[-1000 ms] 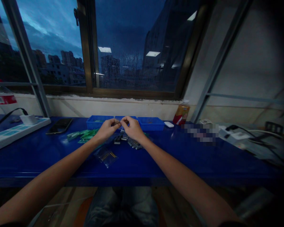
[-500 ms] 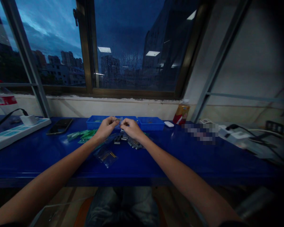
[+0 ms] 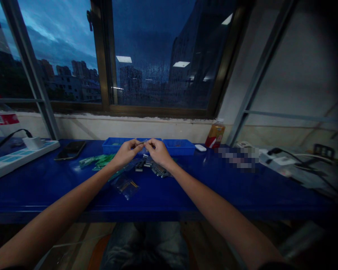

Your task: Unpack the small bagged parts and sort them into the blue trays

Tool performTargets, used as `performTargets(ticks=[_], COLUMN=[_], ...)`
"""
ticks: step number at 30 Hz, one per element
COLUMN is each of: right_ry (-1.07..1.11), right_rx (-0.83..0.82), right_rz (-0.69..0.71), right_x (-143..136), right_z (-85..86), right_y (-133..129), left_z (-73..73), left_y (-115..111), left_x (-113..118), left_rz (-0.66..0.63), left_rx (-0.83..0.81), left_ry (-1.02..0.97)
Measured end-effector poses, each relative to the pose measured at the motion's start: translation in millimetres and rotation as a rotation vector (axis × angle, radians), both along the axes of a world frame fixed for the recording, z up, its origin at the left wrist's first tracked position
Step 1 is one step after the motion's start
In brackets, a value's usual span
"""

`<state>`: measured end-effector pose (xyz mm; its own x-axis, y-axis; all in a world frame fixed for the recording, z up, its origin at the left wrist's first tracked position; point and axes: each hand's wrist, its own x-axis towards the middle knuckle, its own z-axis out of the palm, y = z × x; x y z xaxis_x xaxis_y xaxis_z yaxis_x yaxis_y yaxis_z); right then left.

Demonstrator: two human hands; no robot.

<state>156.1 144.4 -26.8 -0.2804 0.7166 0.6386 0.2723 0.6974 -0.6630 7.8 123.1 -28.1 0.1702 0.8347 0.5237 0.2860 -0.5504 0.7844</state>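
Note:
My left hand (image 3: 127, 151) and my right hand (image 3: 158, 151) meet in front of the blue trays, fingers closed in a pinch. Between them is a small clear plastic bag (image 3: 143, 150), its top edge held by both sets of fingertips; its contents are too small to make out. Below the hands lie several short grey metal cylinders (image 3: 159, 171) and small dark pieces (image 3: 140, 165). Nearer me, another clear bag (image 3: 126, 186) with thin brass-coloured pins lies flat. Green packets (image 3: 101, 161) are spread left of my left wrist.
Blue plastic trays (image 3: 178, 147) line the back of the blue table (image 3: 202, 195). A phone (image 3: 70, 150) and a white power strip (image 3: 22, 157) lie left. At right are a white case (image 3: 200, 147), a drink bottle (image 3: 215, 134) and cables.
My fingertips have come closer together on the bag, and the plastic now hangs slightly lower between them. The things on the table have stayed put.

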Motion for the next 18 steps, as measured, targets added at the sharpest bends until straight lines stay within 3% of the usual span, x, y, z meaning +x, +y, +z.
performTargets(ticks=[14, 18], right_ry=[0.084, 0.099], right_rx=[-0.002, -0.011], right_rz=[0.024, 0.019], right_x=[0.6, -0.2], right_z=[4.3, 1.1], right_y=[-7.8, -4.7], left_z=[3.6, 2.7], left_y=[-3.2, -0.7], left_x=[-0.2, -2.1], left_rz=[0.001, 0.064], left_rx=[0.029, 0.072], left_ry=[0.061, 0.106])
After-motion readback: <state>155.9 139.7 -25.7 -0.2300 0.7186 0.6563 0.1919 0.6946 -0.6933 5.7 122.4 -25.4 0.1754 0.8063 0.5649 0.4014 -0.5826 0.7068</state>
